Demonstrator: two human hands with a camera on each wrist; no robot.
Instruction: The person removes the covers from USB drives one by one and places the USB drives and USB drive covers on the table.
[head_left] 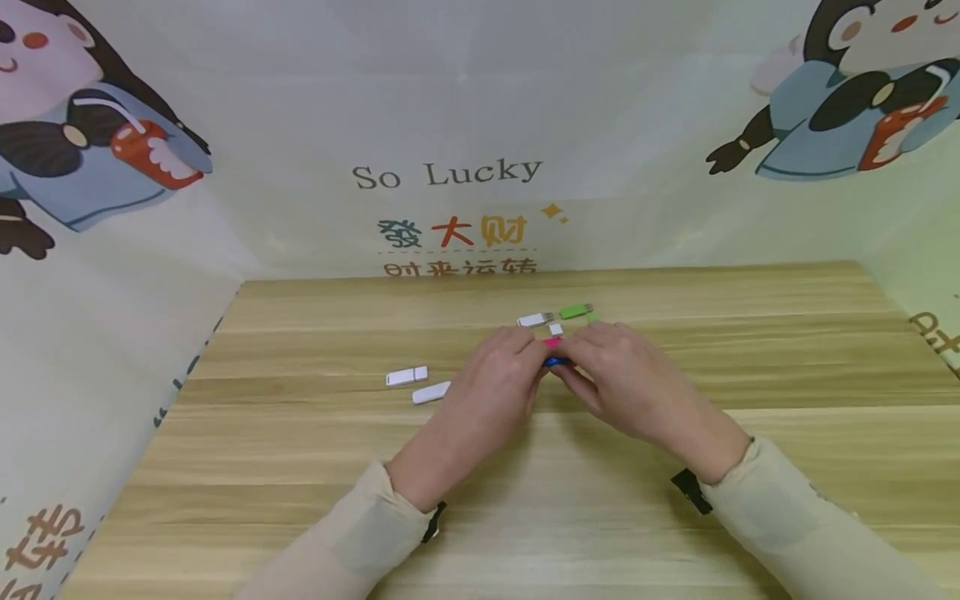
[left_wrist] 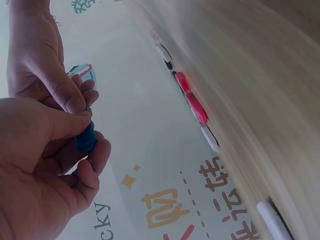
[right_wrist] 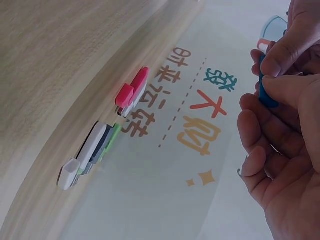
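Observation:
Both hands meet over the table around a small blue USB stick (head_left: 557, 362), most of it covered by fingers. My left hand (head_left: 498, 375) pinches one end of it between thumb and fingers; in the left wrist view the blue end (left_wrist: 86, 138) pokes out below the thumb. The other end is pinched by my right hand (head_left: 637, 379), and the right wrist view shows the blue body (right_wrist: 267, 95) under its thumb. Just behind the fingers, a pink USB stick (head_left: 552, 342) is partly hidden; its pink body and cap (left_wrist: 196, 107) show in the left wrist view.
Beyond the hands lie a white USB stick (head_left: 534, 320) and a green one (head_left: 574, 311), metal plugs bare, with a white cap (head_left: 556, 330). A capped white stick (head_left: 407, 376) and another white stick (head_left: 431, 392) lie left of the left hand. A printed cloth (head_left: 450, 100) hangs behind the wooden table (head_left: 300, 483).

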